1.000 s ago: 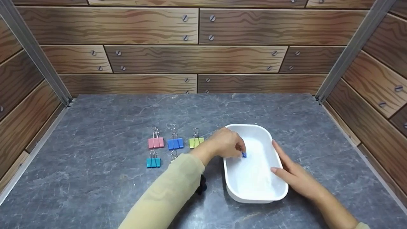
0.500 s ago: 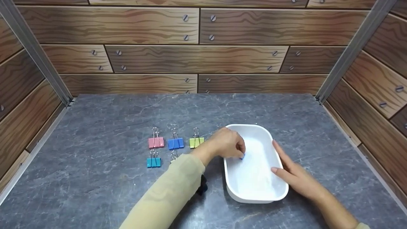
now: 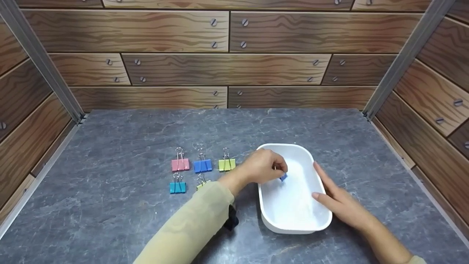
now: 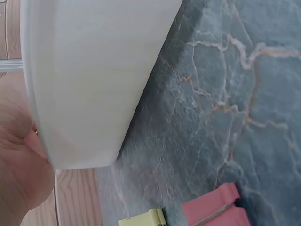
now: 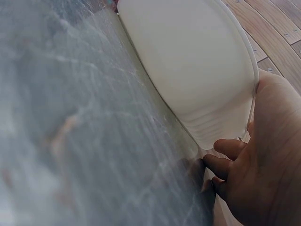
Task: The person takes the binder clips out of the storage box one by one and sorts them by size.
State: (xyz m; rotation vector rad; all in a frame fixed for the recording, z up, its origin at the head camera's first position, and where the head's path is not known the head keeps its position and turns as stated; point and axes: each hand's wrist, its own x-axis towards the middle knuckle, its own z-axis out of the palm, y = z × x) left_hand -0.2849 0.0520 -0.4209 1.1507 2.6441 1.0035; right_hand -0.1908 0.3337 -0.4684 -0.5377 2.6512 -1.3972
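My left hand reaches over the left rim of a white rectangular tub. Between thumb and fingertips it pinches a small blue binder clip, low inside the tub and partly covered by the fingers. On the opposite side, my right hand holds the tub's rim, its thumb over the edge. The right wrist view shows its other fingers at the outer wall. In the left wrist view, the left palm lies across the rim; its fingertips are hidden behind the wall.
Left of the tub lie binder clips: pink, blue, yellow-green, teal and another yellow-green, half covered by the sleeve. Another pink clip shows in the left wrist view. Wood-patterned walls enclose the table.
My left hand has shifted slightly to the right inside the tub, and more of the small blue clip shows. The right hand and the tub have stayed in place.
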